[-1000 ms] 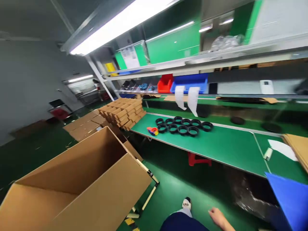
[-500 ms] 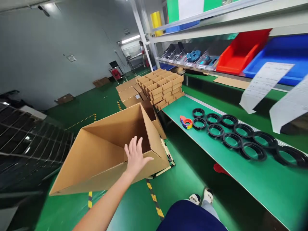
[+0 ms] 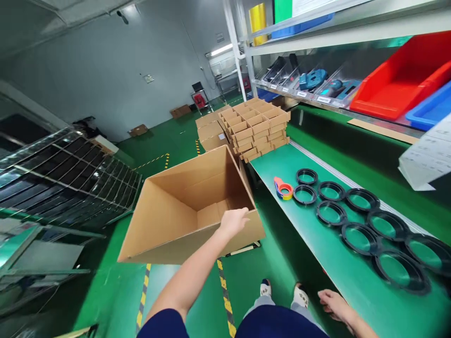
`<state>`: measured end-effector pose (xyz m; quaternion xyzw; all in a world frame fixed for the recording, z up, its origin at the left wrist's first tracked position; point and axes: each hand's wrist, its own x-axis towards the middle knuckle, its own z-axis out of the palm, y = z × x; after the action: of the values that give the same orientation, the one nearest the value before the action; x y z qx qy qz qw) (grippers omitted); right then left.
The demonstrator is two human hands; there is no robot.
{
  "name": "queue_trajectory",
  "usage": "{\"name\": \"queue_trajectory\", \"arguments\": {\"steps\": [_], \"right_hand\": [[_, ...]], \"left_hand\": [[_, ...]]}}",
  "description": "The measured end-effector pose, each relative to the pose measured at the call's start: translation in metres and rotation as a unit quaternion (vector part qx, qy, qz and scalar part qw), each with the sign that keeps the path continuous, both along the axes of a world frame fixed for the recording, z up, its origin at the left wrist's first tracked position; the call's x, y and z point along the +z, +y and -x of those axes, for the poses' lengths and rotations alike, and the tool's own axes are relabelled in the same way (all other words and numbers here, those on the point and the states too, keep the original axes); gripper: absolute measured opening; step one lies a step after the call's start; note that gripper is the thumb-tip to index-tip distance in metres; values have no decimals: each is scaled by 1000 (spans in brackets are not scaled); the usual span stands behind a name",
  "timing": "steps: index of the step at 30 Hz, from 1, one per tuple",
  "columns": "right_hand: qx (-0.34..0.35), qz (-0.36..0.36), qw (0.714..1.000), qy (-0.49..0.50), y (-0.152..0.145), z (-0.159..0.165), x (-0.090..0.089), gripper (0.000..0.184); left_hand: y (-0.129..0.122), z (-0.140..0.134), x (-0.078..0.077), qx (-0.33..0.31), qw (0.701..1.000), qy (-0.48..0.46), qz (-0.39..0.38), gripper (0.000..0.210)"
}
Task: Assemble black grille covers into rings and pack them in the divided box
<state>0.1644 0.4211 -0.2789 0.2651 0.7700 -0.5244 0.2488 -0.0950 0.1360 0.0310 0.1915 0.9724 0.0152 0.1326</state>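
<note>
Now the person's left hand [image 3: 233, 221] is on the near rim of the big open cardboard box [image 3: 183, 211], which sits on the green floor just left of the tabletop [image 3: 317, 244]. The step looks like taking hold of the box wall; the fingers curl over the edge, so the grip appears closed on the rim, though the fingertips are hidden inside. The right hand [image 3: 333, 301] hangs loose and open below the tabletop edge, holding nothing. Any shift of the box would call for a firmer two-handed hold, by the look of it.
</note>
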Motion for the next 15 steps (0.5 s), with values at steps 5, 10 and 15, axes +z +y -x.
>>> {"name": "queue_trajectory", "arguments": {"steps": [5,10,15], "right_hand": [[167,-37,977,127,-46,83,79,34],[175,-90,838,509,-141,175,216,33],[366,-207,708,567,-280,239,284,50]], "left_hand": [[-10,-9,3,-51,994,15,-100,59],[-163,11,50,215,957,150,-123,48],[-338,49,68,440,877,173,-87,84]]}}
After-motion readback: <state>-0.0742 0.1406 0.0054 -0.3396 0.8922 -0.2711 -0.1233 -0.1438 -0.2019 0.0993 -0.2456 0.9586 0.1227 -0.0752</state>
